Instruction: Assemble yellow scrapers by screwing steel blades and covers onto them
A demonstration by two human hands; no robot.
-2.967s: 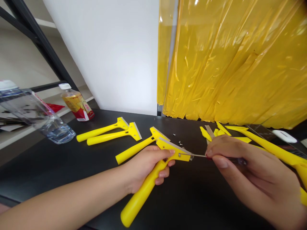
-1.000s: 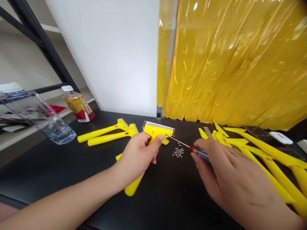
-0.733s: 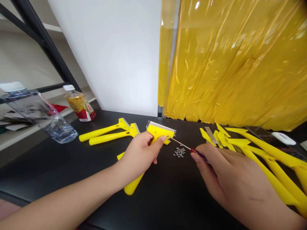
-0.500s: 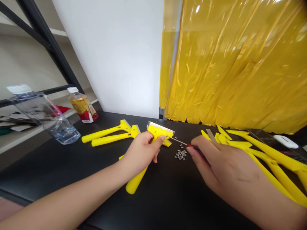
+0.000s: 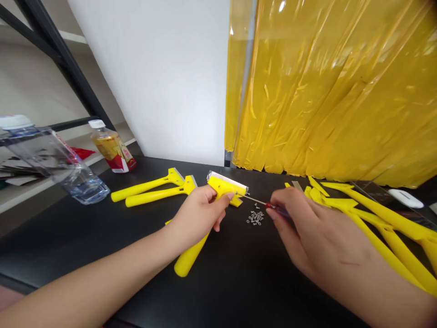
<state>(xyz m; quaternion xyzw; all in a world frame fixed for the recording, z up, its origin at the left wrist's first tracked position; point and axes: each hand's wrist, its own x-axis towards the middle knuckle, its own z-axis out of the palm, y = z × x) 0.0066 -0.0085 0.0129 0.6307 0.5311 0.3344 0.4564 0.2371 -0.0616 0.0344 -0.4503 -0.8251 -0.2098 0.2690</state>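
Observation:
My left hand (image 5: 206, 207) is closed around a yellow scraper (image 5: 191, 257) just below its head, with a metal blade along the far edge. In my right hand (image 5: 307, 223) is a screwdriver (image 5: 268, 205) with a red handle, most of it hidden by my fingers. Its thin shaft points left and its tip meets a small screw on the scraper's head, near my left thumb. Below the shaft lies a pile of small screws and nuts (image 5: 255, 218). Part of another yellow piece (image 5: 236, 201) shows behind the held scraper.
Two scrapers (image 5: 153, 196) with blades lie to the left. Several yellow handles and loose parts (image 5: 362, 214) are heaped at the right. A clear bottle (image 5: 78, 177) and a juice bottle (image 5: 114, 150) stand at the back left. Yellow plastic sheeting (image 5: 324, 91) hangs behind the black table (image 5: 218, 300).
The whole view has shifted slightly. The screwdriver stays at the screw on the scraper, and both hands keep their grip.

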